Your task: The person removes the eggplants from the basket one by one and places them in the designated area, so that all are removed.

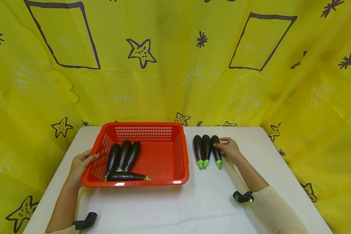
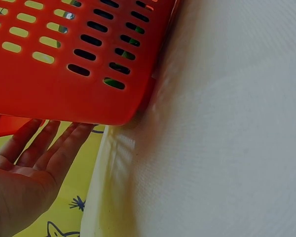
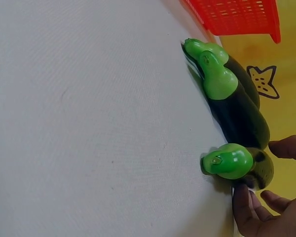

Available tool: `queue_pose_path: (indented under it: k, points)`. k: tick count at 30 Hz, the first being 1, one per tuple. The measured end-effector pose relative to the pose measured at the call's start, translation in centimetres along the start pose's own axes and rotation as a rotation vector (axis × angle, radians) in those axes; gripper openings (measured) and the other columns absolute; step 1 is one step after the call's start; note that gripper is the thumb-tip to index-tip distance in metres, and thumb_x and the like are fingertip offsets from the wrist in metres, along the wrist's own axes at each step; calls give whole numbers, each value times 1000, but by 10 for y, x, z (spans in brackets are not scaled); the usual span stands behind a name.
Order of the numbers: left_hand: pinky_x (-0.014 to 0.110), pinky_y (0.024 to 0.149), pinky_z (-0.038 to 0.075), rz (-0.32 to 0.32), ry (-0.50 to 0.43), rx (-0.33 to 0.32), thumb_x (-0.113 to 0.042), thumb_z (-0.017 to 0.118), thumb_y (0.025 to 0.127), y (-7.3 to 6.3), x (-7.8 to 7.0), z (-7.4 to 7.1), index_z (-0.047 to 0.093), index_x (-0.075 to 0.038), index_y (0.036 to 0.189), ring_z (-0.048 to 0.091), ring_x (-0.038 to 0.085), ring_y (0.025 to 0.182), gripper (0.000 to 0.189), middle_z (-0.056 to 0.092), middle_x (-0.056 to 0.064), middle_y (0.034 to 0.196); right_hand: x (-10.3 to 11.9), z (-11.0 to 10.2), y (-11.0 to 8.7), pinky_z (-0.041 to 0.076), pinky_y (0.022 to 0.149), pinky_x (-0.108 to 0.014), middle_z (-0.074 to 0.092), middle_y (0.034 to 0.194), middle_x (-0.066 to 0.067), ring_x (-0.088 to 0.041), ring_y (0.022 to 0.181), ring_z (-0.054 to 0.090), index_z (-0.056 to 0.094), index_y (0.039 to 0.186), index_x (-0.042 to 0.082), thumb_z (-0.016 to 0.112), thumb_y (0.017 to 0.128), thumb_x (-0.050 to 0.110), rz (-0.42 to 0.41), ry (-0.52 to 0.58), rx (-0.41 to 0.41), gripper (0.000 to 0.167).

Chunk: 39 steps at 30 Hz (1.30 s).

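At the left, a red plastic basket with slotted walls stands on the table. Several dark eggplants with green stems lie in its left part, one of them crosswise along the near wall. My left hand holds the basket's left rim, thumb on top; in the left wrist view its fingers reach under the rim. To the right of the basket, two eggplants lie side by side. Beside them is a third eggplant, slightly tilted, with my right hand's thumb and fingers around it.
A white cloth covers the table. Yellow curtains with starfish drawings hang behind and at both sides, close to the table's edges. Each wrist wears a small black camera.
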State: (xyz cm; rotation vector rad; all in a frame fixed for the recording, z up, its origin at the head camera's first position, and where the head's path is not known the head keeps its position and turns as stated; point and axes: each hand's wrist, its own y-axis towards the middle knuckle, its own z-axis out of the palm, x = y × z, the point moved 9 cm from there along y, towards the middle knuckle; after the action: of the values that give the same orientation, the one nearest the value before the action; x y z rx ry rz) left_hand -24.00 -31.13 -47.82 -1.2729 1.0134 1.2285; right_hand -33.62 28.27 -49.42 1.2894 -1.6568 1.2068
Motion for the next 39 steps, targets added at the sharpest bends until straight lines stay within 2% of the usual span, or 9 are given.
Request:
queue_pose_path:
  k: [7,12,16,20,23,26,31,34,39]
  points:
    - [30,73,64,7,-15,7,-14,60,108,0,0,1,67,-16,136,73,11,86,30,73,-11,102,1,0,-3,60,72,-24,47,142,-38,-13,84,67,34,152,-14,71,98,10,8,-18,10,71]
    - [30,73,64,15,-27,13,-13,59,108,0,0,1,67,-17,135,74,11,86,29,73,-10,102,2,-3,-4,58,75,-26,51,137,-36,-24,96,65,38,151,-14,73,97,12,-4,-69,-19,70]
    - [30,73,64,14,-19,11,-14,59,108,0,0,1,61,-10,143,74,11,87,35,73,-10,103,8,-9,-5,53,83,-32,51,137,-34,-38,112,57,42,150,-12,74,97,16,-32,-146,-52,68]
    - [30,73,64,6,-1,3,-15,59,108,0,0,1,47,4,153,73,10,87,50,72,-11,102,16,-14,-8,48,98,-45,49,142,-35,-45,126,51,43,150,-10,74,97,17,-61,-162,-78,67]
    - [29,73,63,7,1,1,-15,59,108,0,0,1,44,7,153,73,10,87,52,72,-12,102,23,-16,-9,44,106,-53,48,145,-36,-48,131,48,43,151,-9,74,96,15,-89,-147,-87,67]
    - [29,73,63,13,-6,-1,-14,60,108,0,0,1,50,4,150,73,10,86,47,72,-11,102,29,-15,-11,43,109,-56,47,146,-35,-48,133,48,43,151,-8,73,97,14,-112,-137,-89,66]
    - [29,73,64,20,-3,0,-14,60,108,0,-1,1,52,2,149,73,11,87,45,72,-10,102,46,-8,-17,48,104,-49,49,144,-33,-44,128,51,45,150,-6,74,98,11,-160,-136,-89,62]
    - [29,73,64,22,0,2,-13,60,108,0,-1,1,52,1,149,73,11,87,44,72,-10,103,57,-2,-21,52,95,-36,51,142,-33,-41,122,54,47,149,-5,75,97,9,-197,-135,-75,61]
    - [30,73,64,26,-9,3,-13,60,107,1,-1,0,61,-9,142,73,10,87,35,72,-10,103,76,12,-28,52,81,-18,52,138,-34,-34,111,58,49,147,-6,75,95,5,-265,-99,-27,59]
